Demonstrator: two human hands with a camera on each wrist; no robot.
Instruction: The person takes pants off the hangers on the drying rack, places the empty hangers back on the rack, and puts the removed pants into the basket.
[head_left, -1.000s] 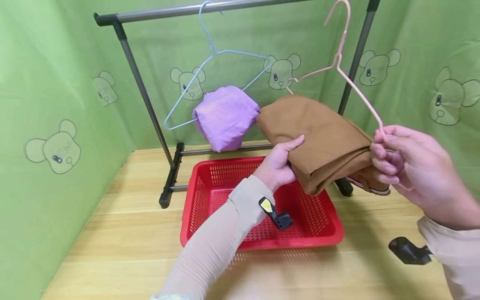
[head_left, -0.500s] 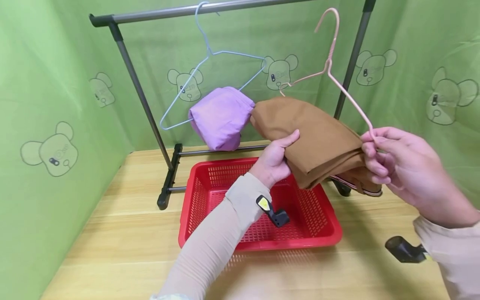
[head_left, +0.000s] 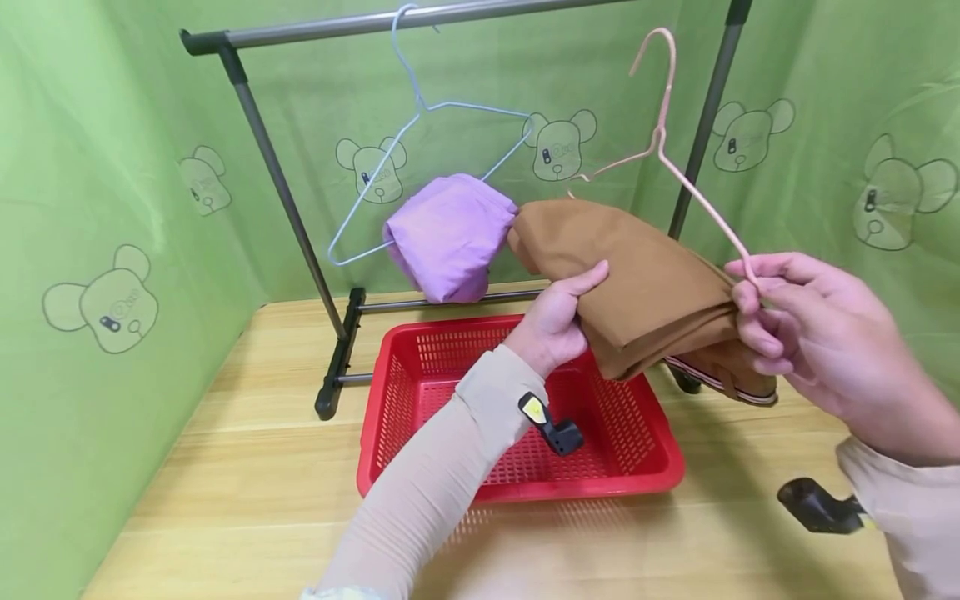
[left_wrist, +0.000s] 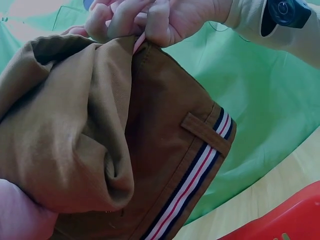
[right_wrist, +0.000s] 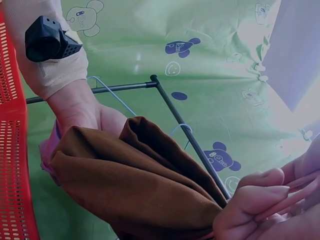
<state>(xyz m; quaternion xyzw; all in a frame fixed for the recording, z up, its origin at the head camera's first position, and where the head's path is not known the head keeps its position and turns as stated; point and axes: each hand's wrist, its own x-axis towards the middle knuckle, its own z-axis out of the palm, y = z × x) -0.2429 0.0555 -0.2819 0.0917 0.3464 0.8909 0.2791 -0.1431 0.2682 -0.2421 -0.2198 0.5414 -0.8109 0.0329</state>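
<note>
Folded brown trousers [head_left: 637, 267] hang between my two hands above the red basket. My left hand [head_left: 551, 329] grips their left lower side, thumb lying over the top layer. Their waistband, with a navy, white and red stripe [left_wrist: 195, 175] and a belt loop, shows in the left wrist view. A pink wire hanger [head_left: 665, 100] stands upright behind the trousers, its hook off the rack. My right hand [head_left: 825, 333] pinches the hanger's right corner, fingers right at the trousers' edge. The hanger's lower bar is hidden by the cloth.
A metal clothes rack [head_left: 315, 33] stands behind, bearing a blue hanger [head_left: 422, 102] with a folded purple garment [head_left: 450, 237] over its bar. The red basket [head_left: 585, 487] sits on the wooden surface [head_left: 225, 467] below my hands. Green curtains [head_left: 97, 167] surround the space.
The pink hanger's hook has sunk lower and slightly left beneath the rack's bar. Both hands keep their holds on the trousers and hanger; the view has shifted a little.
</note>
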